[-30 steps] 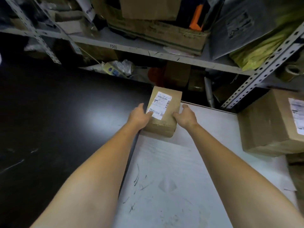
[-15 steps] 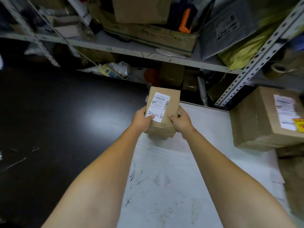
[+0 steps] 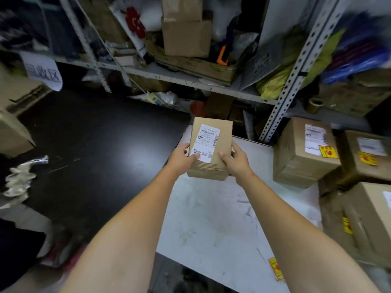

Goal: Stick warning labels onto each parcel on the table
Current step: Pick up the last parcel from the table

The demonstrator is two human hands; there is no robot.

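The fingers of the left hand [image 3: 182,158] and the right hand [image 3: 237,161] are hidden behind the small brown cardboard parcel [image 3: 220,140] they grip; only the thumbs show. The print on its white shipping label [image 3: 206,142] is too small to read. The big brown cardboard box [image 3: 368,220] at the right is cut off by the edge, as is the tan carton [image 3: 12,132] at the left. The blue bundle [image 3: 359,53] on the upper shelf is a blur, and so is the yellow and red sticker [image 3: 276,268] near the table's front.
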